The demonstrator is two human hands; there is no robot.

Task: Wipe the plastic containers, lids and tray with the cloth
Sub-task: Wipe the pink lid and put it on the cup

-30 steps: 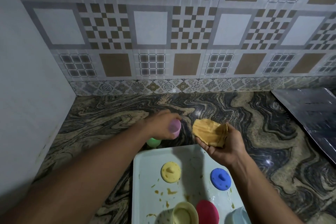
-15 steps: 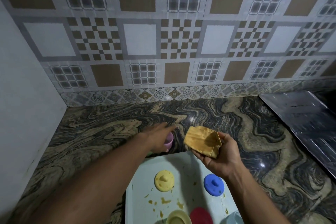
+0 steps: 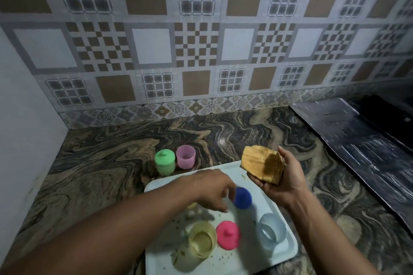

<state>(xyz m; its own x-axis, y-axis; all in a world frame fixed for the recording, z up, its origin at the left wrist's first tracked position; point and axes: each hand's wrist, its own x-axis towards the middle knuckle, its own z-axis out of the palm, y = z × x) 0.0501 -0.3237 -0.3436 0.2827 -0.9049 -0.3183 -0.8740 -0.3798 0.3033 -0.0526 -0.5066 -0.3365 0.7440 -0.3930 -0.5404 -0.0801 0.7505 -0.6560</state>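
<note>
A white tray (image 3: 288,250) with food specks lies on the marble counter. On it stand a yellow container (image 3: 202,242), a pink lid (image 3: 228,238) and a clear bluish container (image 3: 270,233). My left hand (image 3: 210,190) reaches over the tray, its fingertips pinching the blue lid (image 3: 242,197), which looks blurred. A yellow lid (image 3: 192,205) is mostly hidden under that hand. My right hand (image 3: 283,185) holds the folded yellow cloth (image 3: 261,166) above the tray's far right corner. Behind the tray on the counter stand a green lidded container (image 3: 165,163) and a pink open container (image 3: 185,156), side by side.
A dark shiny sheet (image 3: 357,140) covers the counter at the right. A plain wall (image 3: 22,118) closes the left side and the tiled backsplash (image 3: 201,87) the back. Bare marble counter (image 3: 100,163) lies left of the tray.
My left hand let go of the pink container on the counter beside the green one and came back over the tray to the blue lid. The cloth hand barely moved.
</note>
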